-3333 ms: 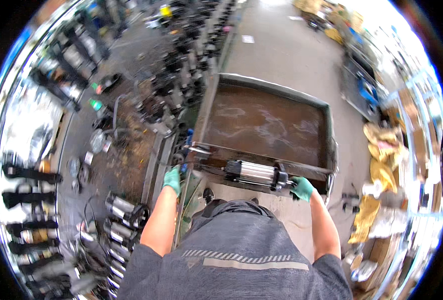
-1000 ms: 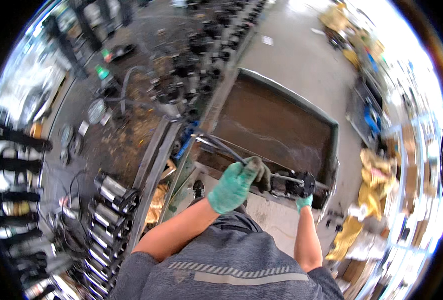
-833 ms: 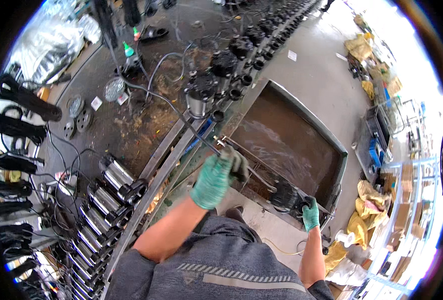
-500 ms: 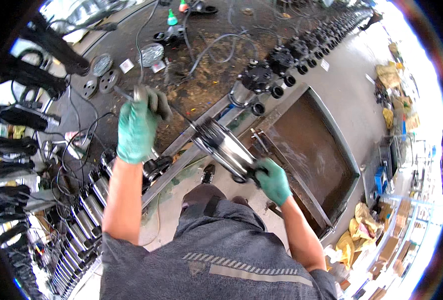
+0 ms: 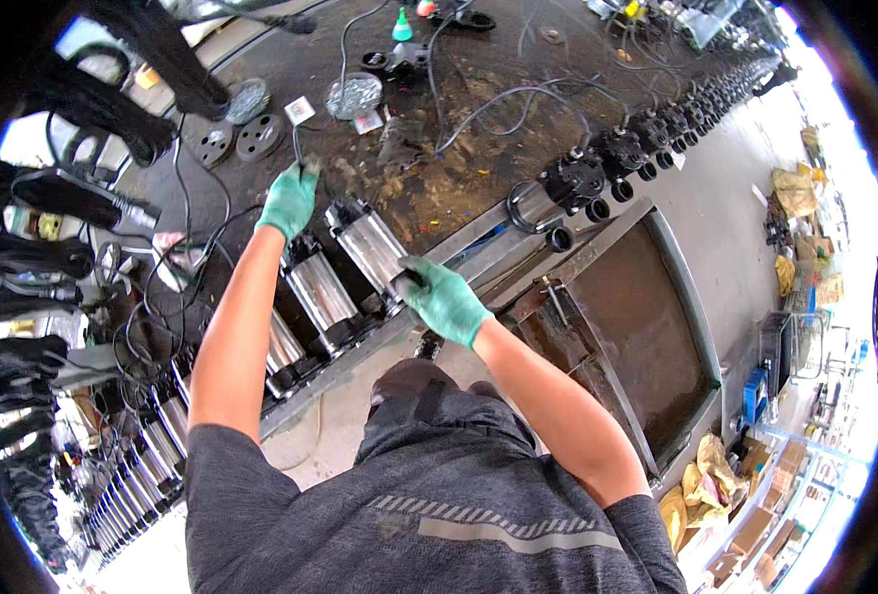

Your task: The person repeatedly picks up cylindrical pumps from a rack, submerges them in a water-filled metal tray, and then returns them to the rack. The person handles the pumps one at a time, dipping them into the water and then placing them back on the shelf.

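Silver and cylindrical, the motor (image 5: 367, 243) lay at the bench's (image 5: 459, 196) edge, the right hand (image 5: 449, 301) gripping its near end, apparently for steadiness; the left hand (image 5: 291, 204) held a grey cable (image 5: 297, 145) clear.

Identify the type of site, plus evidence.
Likely a factory workshop handling motor- or pump-like units. Evidence: a stained workbench strewn with cables, a long row of silver cylinders at its near edge, and a line of black-topped units running into the distance.
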